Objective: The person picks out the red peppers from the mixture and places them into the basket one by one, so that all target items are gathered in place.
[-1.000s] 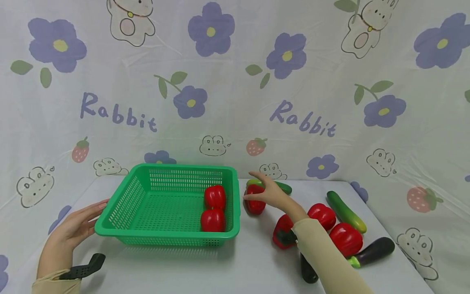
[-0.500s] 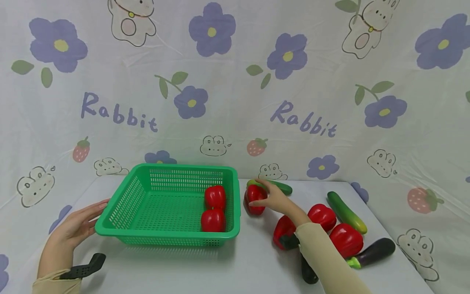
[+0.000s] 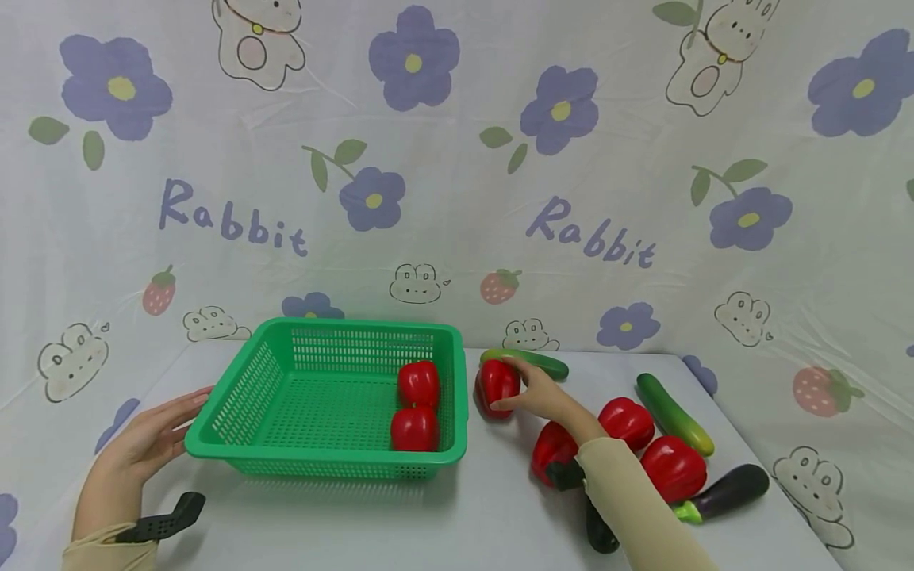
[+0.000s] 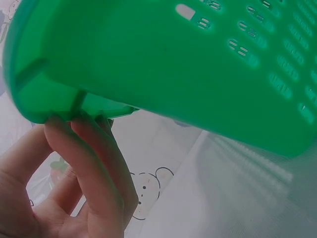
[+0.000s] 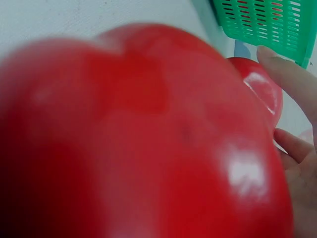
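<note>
Nearest, at seven o'clock on the table, the left hand lies with straight fingers touching the left rim of the green basket. Farther off, at one o'clock from the basket's centre, the right hand curls around a red pepper standing just beside the basket's right wall, in front of a cucumber.

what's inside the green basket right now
Two red peppers lie inside the green basket, against its right wall. The near wall hides a strip of the floor.
</note>
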Available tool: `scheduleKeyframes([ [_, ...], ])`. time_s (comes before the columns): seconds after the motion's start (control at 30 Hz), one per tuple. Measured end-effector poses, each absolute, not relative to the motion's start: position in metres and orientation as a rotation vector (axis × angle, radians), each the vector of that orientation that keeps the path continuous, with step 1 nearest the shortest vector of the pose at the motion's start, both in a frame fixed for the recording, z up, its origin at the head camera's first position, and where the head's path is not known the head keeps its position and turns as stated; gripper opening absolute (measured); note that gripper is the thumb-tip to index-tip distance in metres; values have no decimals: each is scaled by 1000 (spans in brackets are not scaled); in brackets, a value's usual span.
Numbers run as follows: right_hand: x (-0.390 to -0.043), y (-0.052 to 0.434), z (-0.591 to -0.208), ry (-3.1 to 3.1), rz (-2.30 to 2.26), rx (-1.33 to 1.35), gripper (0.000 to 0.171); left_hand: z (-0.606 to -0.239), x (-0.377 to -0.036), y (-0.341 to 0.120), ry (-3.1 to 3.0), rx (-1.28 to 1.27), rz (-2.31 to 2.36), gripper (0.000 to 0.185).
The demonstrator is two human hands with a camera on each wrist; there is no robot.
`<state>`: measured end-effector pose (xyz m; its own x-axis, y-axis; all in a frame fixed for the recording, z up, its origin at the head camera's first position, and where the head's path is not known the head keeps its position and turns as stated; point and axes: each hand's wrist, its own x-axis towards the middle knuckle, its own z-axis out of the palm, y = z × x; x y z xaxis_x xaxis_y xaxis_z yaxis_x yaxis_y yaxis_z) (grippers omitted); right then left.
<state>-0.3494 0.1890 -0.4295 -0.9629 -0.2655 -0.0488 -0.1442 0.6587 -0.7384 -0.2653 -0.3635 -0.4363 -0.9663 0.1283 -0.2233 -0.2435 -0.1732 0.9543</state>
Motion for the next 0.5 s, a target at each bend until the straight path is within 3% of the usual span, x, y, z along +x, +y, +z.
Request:
scheduleKeyframes([
  [0.5,-352,184,-433,2754,-1164,-298,80,-435,-265,-363,1811,-155,2249,20],
])
